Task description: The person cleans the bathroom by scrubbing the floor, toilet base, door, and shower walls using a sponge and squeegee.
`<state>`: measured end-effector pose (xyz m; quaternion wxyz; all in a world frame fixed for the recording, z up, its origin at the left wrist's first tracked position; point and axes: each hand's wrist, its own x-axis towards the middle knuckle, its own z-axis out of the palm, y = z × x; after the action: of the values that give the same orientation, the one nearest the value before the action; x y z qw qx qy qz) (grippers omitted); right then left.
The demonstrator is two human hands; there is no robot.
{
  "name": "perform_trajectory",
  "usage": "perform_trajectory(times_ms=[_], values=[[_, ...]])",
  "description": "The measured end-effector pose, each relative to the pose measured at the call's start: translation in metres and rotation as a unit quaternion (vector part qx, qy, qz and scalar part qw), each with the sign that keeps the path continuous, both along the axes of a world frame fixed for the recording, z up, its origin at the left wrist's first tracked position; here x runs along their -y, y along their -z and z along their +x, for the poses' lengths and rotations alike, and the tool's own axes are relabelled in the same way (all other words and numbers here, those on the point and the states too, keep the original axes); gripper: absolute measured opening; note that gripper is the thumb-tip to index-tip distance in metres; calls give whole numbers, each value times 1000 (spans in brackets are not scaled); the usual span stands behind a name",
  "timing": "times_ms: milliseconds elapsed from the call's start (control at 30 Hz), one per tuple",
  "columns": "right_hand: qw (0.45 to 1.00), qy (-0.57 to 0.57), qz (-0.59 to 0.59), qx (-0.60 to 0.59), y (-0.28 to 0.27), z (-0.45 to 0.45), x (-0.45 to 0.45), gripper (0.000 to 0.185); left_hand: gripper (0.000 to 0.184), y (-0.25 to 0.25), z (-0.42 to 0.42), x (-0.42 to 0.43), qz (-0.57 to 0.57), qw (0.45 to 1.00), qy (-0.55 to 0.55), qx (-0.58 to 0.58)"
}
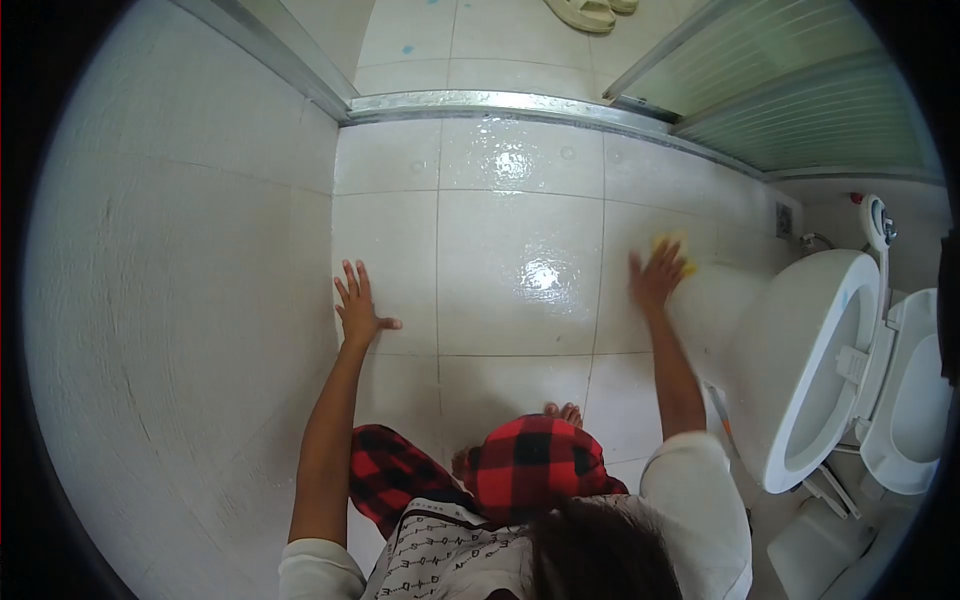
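Observation:
Beside the left wall, my left hand rests on the tiled floor with its fingers spread and nothing in it. My right hand presses a yellow sponge against the floor near the foot of the toilet. Only the edges of the sponge show around my fingers, and the hand is slightly blurred. The tiles look wet and shiny in the middle and towards the door track.
A white toilet with its lid raised stands on the right. Ahead runs a metal door track with a ribbed glass panel at its right. Beyond it lie pale slippers. A floor drain sits near the toilet.

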<state>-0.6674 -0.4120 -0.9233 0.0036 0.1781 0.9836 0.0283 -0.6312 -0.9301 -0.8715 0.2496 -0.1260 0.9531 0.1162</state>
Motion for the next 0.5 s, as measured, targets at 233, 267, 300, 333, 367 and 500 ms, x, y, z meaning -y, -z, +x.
perform_trajectory(times_ms=[233, 267, 300, 333, 367, 500], values=[[894, -328, -259, -161, 0, -115, 238, 80, 143, -3, 4, 2, 9, 1000, -2, -5], [867, -390, -284, -122, -9, -74, 263, 78, 143, -3, 0, 1, 16, 1000, 3, -9], [859, -450, -241, -29, -30, -25, 268, 75, 143, -2, -2, 0, 16, 1000, 1, -8], [829, -482, -280, 42, -33, 25, 252, 74, 143, -2, -1, 0, 15, 1000, 4, -20], [812, -482, -316, 92, -42, 66, 219, 74, 143, 0, 3, 1, 15, 999, 7, -31], [922, -342, -182, 18, -34, 46, 75, 73, 143, 0, 4, 0, 2, 1000, -1, -7]])
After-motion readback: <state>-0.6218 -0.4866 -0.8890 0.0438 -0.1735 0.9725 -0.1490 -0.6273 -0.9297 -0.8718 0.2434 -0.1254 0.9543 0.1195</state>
